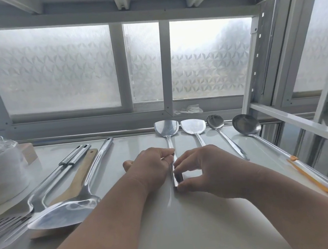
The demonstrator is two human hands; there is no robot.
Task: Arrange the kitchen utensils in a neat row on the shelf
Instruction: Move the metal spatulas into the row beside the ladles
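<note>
**Inspector:** While both hands are on one steel spatula (167, 131), I record the grip; the left hand (152, 164) pinches the handle partway up, and the right hand (202, 171) closes thumb and fingers (177, 171) round the handle's near end.

**Clerk:** Position of the item?

**Inspector:** Flat on the white shelf (192, 233), blade toward the frosted window (50, 69), handle toward the person; it sits leftmost in a row of four. Just beside it to the right lies a second spatula (193, 126); then a spoon (216, 122); then a ladle (246, 124) with an orange-trimmed handle, slanting to the shelf's right edge.

**Clerk:** Remaining stock?

**Inspector:** Well apart to the left, a loose heap; a large steel turner (62, 212) overlapping a wooden spatula (83, 174), two steel handles (75, 157) alongside, fork tines (1, 227) at the near left edge; behind them, a white round container (1, 175).
</note>
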